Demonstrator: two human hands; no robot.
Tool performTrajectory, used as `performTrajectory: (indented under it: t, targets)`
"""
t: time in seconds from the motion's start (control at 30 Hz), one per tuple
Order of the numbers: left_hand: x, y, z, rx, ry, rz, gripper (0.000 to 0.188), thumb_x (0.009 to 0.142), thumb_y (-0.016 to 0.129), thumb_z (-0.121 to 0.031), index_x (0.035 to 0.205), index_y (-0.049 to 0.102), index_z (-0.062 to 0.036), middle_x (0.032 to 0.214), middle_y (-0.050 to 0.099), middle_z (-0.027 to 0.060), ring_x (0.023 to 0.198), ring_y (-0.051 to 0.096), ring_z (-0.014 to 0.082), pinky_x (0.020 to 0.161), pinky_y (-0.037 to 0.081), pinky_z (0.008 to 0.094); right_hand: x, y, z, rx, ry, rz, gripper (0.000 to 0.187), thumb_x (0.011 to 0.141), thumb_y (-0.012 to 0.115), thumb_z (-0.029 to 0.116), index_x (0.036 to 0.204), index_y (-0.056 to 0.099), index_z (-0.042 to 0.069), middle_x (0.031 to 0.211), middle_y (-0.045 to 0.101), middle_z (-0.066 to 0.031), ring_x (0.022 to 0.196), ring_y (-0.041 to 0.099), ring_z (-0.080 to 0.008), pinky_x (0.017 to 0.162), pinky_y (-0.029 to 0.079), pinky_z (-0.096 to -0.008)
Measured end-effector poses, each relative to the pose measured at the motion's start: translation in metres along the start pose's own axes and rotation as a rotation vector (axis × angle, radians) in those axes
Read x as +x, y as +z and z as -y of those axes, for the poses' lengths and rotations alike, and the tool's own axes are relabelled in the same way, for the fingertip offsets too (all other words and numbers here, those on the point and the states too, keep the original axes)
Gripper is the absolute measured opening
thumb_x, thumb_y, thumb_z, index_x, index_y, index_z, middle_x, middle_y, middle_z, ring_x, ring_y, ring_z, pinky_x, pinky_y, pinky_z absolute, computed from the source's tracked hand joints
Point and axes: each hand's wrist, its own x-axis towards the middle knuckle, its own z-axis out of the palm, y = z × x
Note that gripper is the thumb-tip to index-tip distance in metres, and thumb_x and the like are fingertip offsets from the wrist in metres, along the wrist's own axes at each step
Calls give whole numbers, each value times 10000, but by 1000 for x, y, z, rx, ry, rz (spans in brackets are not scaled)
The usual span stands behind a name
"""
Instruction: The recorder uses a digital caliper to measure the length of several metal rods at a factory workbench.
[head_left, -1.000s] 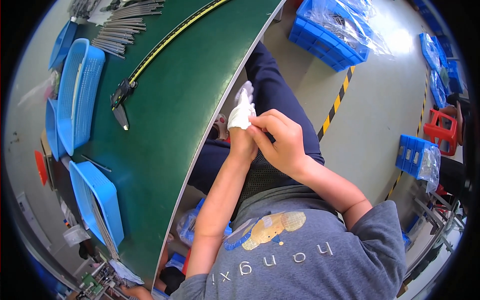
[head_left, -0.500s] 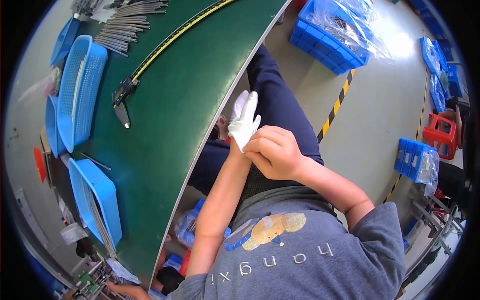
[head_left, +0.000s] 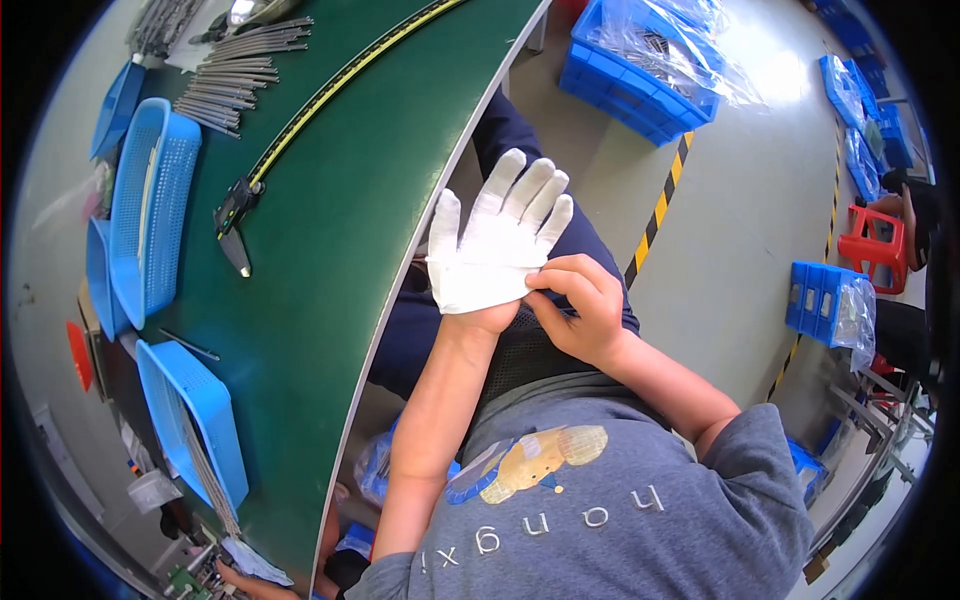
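A white glove (head_left: pixel 487 282) covers my left hand (head_left: pixel 505 215), whose fingers are spread with the palm turned up. The glove's cuff lies folded around the base of the palm, and the wrist below it is bare. My bare right hand (head_left: pixel 583 308) pinches the edge of that cuff between thumb and forefinger, on the right side of the left wrist. Both hands are above my lap, just right of the table edge. On the green table (head_left: pixel 300 290) to the left lies a caliper (head_left: pixel 238 205) with a long black-and-yellow beam.
Several thin metal rods (head_left: pixel 225 88) lie at the table's far left. Blue baskets (head_left: pixel 153 215) line its left side; a nearer basket (head_left: pixel 200 425) holds long rods. A blue crate (head_left: pixel 630 85), a red stool (head_left: pixel 873 245) and other bins (head_left: pixel 822 300) stand on the floor. Another person's hand (head_left: pixel 250 582) shows at lower left.
My left hand has turned from edge-on to palm up and its fingers have spread. The right hand has shifted slightly right and down, still pinching the cuff.
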Motion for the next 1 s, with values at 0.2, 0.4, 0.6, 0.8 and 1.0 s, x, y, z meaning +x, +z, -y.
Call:
performTrajectory:
  t: [0.2,0.4,0.6,0.8,1.0]
  targets:
    - [2,5,11,-50,-17,13,723,898,414,-535,1406,322,-29,1436,322,232,1360,260,360,1149,122,486,-12,-10,16,201,-68,117,177,655,721,12,781,605,57,735,619,-79,603,612,-234,543,486,-310]
    - [10,3,10,-104,29,150,707,852,512,-489,1388,368,-51,1429,364,192,1365,263,348,1151,128,485,1,-14,9,251,-58,102,163,662,698,-2,770,582,38,731,604,-85,608,600,-228,536,475,-303]
    - [-2,12,13,-31,-131,368,787,819,538,-531,1405,345,-41,1427,370,193,1358,251,405,1129,122,548,-9,-16,10,825,425,93,312,899,498,233,1031,550,-44,1005,601,-134,915,571,-199,814,428,-299]
    - [-10,30,14,-412,-21,486,779,834,390,-550,1398,343,-15,1354,418,248,1300,323,410,1088,222,534,-42,0,7,936,717,244,673,947,418,490,1402,268,16,1401,392,-136,1298,370,-291,1097,251,-439]
    - [-26,55,-3,-266,201,658,712,882,367,-556,1358,415,-28,1284,496,198,1238,409,353,1046,295,466,-10,18,22,1058,652,383,839,867,406,662,1373,288,3,1286,467,-275,1177,490,-361,1045,335,-460]
